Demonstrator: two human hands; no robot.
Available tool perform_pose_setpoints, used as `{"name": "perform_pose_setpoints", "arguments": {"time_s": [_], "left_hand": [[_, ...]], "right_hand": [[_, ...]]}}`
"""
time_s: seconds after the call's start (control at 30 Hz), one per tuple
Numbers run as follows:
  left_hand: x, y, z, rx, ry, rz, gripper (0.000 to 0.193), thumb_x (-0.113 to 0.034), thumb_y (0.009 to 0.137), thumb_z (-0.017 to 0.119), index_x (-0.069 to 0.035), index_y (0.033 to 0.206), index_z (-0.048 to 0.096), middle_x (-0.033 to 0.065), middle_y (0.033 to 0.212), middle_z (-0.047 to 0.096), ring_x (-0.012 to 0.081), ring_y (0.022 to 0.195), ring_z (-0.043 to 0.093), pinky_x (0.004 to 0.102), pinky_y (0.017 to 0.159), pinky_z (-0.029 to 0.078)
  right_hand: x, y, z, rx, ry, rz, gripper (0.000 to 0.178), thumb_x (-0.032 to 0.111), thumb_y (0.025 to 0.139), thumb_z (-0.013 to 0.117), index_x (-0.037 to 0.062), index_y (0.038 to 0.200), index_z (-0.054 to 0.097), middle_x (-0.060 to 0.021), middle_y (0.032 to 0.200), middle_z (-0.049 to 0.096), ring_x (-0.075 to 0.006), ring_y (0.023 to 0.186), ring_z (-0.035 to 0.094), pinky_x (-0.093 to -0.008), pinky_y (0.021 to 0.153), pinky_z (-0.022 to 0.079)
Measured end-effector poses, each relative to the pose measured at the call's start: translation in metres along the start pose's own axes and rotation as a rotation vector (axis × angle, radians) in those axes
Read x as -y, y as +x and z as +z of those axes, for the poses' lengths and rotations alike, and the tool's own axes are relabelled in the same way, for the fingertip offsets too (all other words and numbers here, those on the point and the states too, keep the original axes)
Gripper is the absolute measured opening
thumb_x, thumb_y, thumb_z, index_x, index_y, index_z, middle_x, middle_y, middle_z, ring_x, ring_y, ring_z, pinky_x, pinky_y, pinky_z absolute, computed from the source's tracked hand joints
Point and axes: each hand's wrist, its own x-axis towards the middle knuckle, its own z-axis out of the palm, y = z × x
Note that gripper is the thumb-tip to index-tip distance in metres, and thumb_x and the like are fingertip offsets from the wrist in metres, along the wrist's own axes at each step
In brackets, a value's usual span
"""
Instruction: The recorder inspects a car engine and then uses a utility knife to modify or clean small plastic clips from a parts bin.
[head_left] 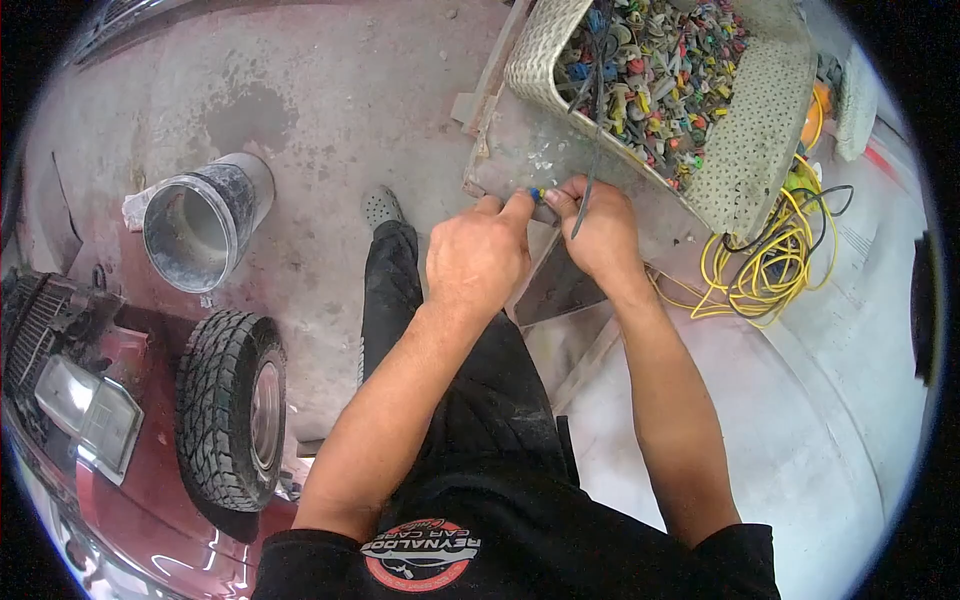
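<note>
Between my fingertips, over the corner of a board, is a small blue and yellow piece (537, 194), perhaps a plastic clip; its shape is mostly hidden. My left hand (476, 252) pinches it from the left, palm turned down. From the other side, my right hand (602, 232) has its thumb and fingers closed at the same piece. Just beyond, a cream woven basket (762, 135) holds a heap of small colourful plastic clips (655, 85). A thin black strip (592, 170) hangs over the basket's rim and down across my right hand.
A coiled yellow cord (770, 270) lies right of the basket. On the floor at left stand a dirty bucket (245, 190) and a tyre (235, 410) beside red car bodywork (165, 500) with a headlight (95, 410). A pale curved panel (800, 430) spreads out at right.
</note>
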Motion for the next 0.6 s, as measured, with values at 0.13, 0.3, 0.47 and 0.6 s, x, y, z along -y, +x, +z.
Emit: {"name": "perform_pose_setpoints", "arguments": {"time_s": [0.13,0.3,0.47,0.6], "left_hand": [[0.000,-0.005,0.004,-0.018,-0.008,-0.015,0.033,-0.014,0.087,0.068,-0.010,0.120,0.071,0.0155,0.088,0.071,0.0365,0.081,0.074,0.0498,0.070,0.060],[-0.004,-0.009,0.006,0.014,0.004,-0.080,0.038,-0.012,0.087,0.072,-0.007,0.125,0.071,0.0162,0.096,0.072,0.0386,0.084,0.073,0.0509,0.074,0.058],[-0.002,-0.010,0.007,-0.041,0.022,-0.033,0.032,-0.014,0.089,0.066,-0.009,0.121,0.071,0.0164,0.089,0.072,0.0365,0.082,0.075,0.0495,0.069,0.060],[-0.002,-0.013,0.008,-0.052,0.008,-0.028,0.031,-0.014,0.089,0.066,-0.009,0.119,0.071,0.0158,0.087,0.070,0.0368,0.081,0.074,0.0495,0.069,0.059]], "right_hand": [[0.002,0.000,-0.001,0.012,-0.005,0.009,0.026,0.032,0.096,0.075,0.0064,0.094,0.076,-0.0157,0.086,0.075,-0.0389,0.082,0.071,-0.0483,0.075,0.054],[0.001,-0.001,0.000,0.015,0.011,0.012,0.026,0.032,0.096,0.074,0.0061,0.096,0.077,-0.0152,0.087,0.076,-0.0380,0.082,0.072,-0.0479,0.075,0.055],[0.003,-0.002,0.000,0.010,0.032,0.019,0.026,0.031,0.096,0.074,0.0056,0.096,0.077,-0.0156,0.088,0.076,-0.0375,0.082,0.072,-0.0471,0.076,0.055],[0.003,-0.003,-0.002,0.009,0.049,0.038,0.027,0.031,0.096,0.075,0.0048,0.096,0.077,-0.0162,0.088,0.076,-0.0371,0.081,0.072,-0.0461,0.075,0.054]]}}
